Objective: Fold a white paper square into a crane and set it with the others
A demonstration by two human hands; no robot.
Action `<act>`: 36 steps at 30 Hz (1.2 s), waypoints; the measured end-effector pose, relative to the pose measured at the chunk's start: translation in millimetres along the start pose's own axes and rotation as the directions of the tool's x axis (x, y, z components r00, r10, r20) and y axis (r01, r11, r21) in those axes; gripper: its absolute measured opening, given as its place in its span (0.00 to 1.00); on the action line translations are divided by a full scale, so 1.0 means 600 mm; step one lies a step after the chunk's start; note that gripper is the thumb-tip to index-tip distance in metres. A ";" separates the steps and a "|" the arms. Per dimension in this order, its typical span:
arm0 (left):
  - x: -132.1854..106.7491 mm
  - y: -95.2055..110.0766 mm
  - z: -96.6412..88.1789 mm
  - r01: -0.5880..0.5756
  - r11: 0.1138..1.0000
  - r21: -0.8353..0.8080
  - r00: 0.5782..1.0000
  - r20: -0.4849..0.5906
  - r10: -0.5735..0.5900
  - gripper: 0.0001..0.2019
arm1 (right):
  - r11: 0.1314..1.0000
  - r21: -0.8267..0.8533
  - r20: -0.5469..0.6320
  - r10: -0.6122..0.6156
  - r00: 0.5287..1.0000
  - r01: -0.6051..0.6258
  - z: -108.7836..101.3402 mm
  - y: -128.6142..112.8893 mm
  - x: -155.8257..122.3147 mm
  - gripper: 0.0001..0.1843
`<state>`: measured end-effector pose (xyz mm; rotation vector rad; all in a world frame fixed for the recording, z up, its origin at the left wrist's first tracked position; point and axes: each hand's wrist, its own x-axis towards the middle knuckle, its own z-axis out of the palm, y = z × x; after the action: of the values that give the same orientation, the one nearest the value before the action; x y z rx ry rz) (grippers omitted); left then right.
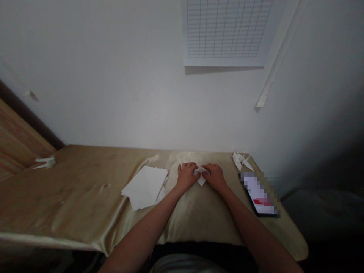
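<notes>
A small white folded paper (201, 179) lies low over the table between my two hands, its pointed lower end toward me. My left hand (187, 175) grips its left side, with fingers bent and the thumb at the paper's edge. On the other side, my right hand (215, 176) has its fingers and thumb closed on the right edge. Both hands cover parts of the paper, so its full shape is hidden. To the left of my left hand sits a loose stack of white paper sheets (146, 185).
A gold satin cloth (85, 189) covers the table. Folded white paper figures (241, 161) stand at the back right, near a phone (260, 197) with a lit screen. Another white folded piece (45, 163) lies far left. A gridded sheet (224, 34) hangs on the wall.
</notes>
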<state>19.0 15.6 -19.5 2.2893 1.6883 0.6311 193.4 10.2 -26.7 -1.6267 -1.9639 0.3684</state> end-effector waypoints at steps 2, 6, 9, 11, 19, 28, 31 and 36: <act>0.001 0.001 0.001 -0.010 1.000 0.011 1.000 0.001 0.010 0.15 | 1.000 -0.023 -0.010 0.015 1.000 -0.015 0.001 -0.002 0.001 0.16; 0.002 0.003 0.000 0.002 0.999 0.037 1.000 0.018 -0.003 0.16 | 0.997 -0.061 -0.009 0.038 0.999 -0.038 0.004 -0.007 0.002 0.16; 0.002 0.005 -0.003 0.012 0.999 0.032 0.999 0.030 -0.013 0.16 | 0.996 -0.074 -0.018 0.046 0.999 -0.047 0.005 -0.008 0.002 0.16; 0.002 0.004 -0.003 0.016 1.000 0.023 0.999 0.027 -0.017 0.15 | 0.996 -0.075 -0.026 0.048 0.998 -0.050 0.005 -0.008 0.002 0.16; 0.005 0.001 0.003 0.026 0.999 0.020 1.000 0.009 -0.026 0.18 | 0.995 -0.085 -0.033 0.053 0.998 -0.056 0.006 -0.011 0.002 0.18; 0.005 -0.007 0.009 0.010 1.000 0.018 1.000 -0.007 -0.010 0.20 | 0.995 -0.096 -0.005 0.018 1.000 -0.018 0.002 -0.009 0.000 0.19; 0.004 -0.007 0.008 0.008 1.000 0.017 1.000 -0.003 -0.008 0.19 | 0.998 -0.059 -0.003 -0.012 1.000 0.012 -0.001 -0.003 0.000 0.19; 0.004 -0.005 0.004 0.009 1.000 0.009 1.000 -0.004 -0.009 0.19 | 0.982 0.172 -0.005 -0.076 0.997 0.076 -0.017 0.020 0.000 0.22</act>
<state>18.2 18.7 -22.4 2.2861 1.7059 0.6278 209.1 11.4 -25.1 -1.4396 -1.9322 0.4950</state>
